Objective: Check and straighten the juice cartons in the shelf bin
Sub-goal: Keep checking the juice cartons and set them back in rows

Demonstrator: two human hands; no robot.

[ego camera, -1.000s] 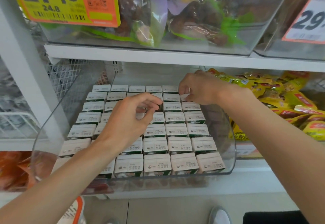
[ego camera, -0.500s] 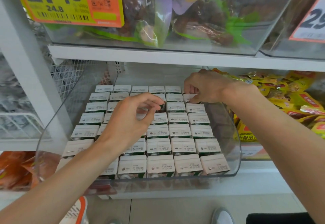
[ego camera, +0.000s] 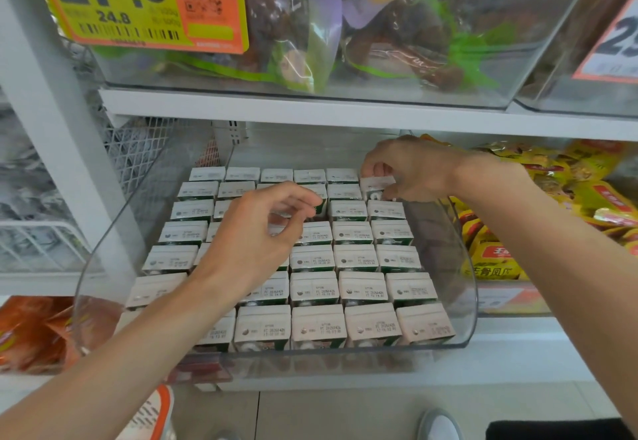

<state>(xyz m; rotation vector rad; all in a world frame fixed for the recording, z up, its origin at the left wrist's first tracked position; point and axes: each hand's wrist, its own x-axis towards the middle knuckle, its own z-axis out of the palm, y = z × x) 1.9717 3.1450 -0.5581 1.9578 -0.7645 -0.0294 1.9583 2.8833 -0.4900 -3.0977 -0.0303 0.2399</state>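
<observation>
1. Head view, the change: a second ago the right hand (ego camera: 411, 170) had its fingers down on a carton in the far right corner of the clear bin (ego camera: 473, 301), and that carton sat level with its row. Now the lifted carton (ego camera: 377, 187) stands proud of its neighbours at about 1 o'clock in the bin, slightly tilted, with its front face showing.
2. Head view, what that means: I judge this to be the checking step, with one carton pulled up for inspection or reseating. It has not yet been pushed back into line. The other juice cartons (ego camera: 317, 291) fill the bin in fairly even rows, from the 12 o'clock wall to the 6 o'clock front.
3. Head view, right hand: its fingers and thumb are curled round the lifted carton's top and pinch it.
4. Head view, left hand (ego camera: 262, 232): it has barely shifted and hangs over the middle of the bin. Its fingers are loosely curled, a little looser than before, with the tips near a carton top at 12 o'clock from the palm. Whether they grip that carton I cannot tell.
5. Head view, surroundings: yellow snack packets (ego camera: 500, 260) lie at 3 o'clock of the bin, and a yellow price tag (ego camera: 138, 1) hangs at 11 o'clock.
</observation>
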